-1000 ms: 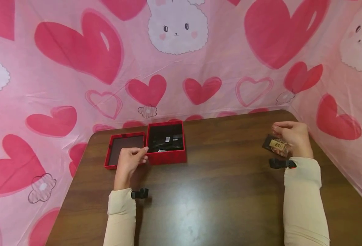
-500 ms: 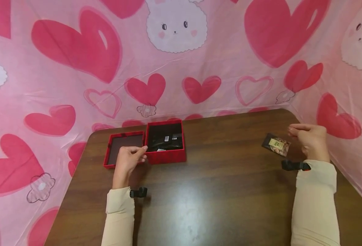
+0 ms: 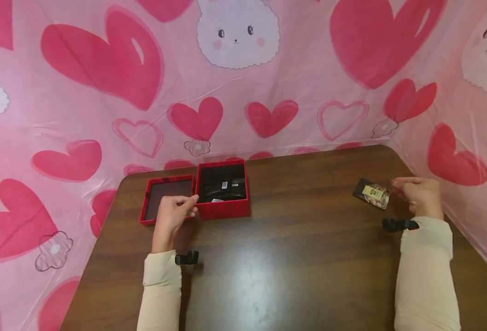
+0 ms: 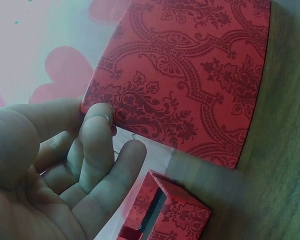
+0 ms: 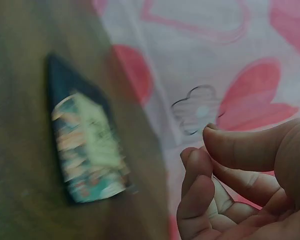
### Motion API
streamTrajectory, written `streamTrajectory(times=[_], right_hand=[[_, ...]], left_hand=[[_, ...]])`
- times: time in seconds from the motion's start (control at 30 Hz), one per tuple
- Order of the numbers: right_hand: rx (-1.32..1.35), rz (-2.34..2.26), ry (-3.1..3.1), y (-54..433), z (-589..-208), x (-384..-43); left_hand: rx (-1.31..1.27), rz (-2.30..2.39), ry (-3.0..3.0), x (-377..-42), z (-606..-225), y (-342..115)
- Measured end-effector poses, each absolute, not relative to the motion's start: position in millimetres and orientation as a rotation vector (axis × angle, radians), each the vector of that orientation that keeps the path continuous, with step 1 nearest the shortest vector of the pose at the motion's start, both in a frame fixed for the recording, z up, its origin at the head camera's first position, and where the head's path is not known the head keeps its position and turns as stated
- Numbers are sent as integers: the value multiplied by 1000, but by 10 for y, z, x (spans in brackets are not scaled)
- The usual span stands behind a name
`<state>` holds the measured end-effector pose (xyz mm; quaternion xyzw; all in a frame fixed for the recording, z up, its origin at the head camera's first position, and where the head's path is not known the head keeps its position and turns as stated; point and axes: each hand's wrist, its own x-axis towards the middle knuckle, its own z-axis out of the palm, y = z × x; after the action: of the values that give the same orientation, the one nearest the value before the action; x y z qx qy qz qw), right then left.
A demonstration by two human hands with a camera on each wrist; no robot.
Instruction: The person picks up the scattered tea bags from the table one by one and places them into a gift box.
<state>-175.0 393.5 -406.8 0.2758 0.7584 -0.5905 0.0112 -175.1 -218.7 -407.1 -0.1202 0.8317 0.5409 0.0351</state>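
Observation:
On the left of the table, a red patterned box [image 3: 226, 211] stands without its lid, and black packages [image 3: 216, 193] with white labels lie inside. My left hand [image 3: 172, 219] pinches the near left corner of the box wall between thumb and index finger, as the left wrist view shows close up on the red box [image 4: 185, 70]. A small dark packet [image 3: 373, 193] with a pale label and a food-like picture lies flat at the far right. Just right of this packet [image 5: 92, 142], apart from it, hovers my right hand [image 3: 420, 196], its fingers loosely curled around nothing.
A shallow red lid [image 3: 173, 191] with a dark inside lies against the box's left side. The brown wooden table [image 3: 293, 239] ends at a pink cloth [image 3: 309, 82] with hearts, which hangs behind it and along both sides.
My right hand has moved from above the dark packet to its right side, then dropped slightly. The packet has stayed in place, and my left hand keeps its hold on the box corner.

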Motion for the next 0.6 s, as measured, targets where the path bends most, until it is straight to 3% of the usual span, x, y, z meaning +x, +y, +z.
streamTrajectory(times=[0.6], right_hand=[[963,-1535,2559,3948,-4383,-1771]], left_hand=[[-335,1703,2574,-1755,-4077,-2199]])
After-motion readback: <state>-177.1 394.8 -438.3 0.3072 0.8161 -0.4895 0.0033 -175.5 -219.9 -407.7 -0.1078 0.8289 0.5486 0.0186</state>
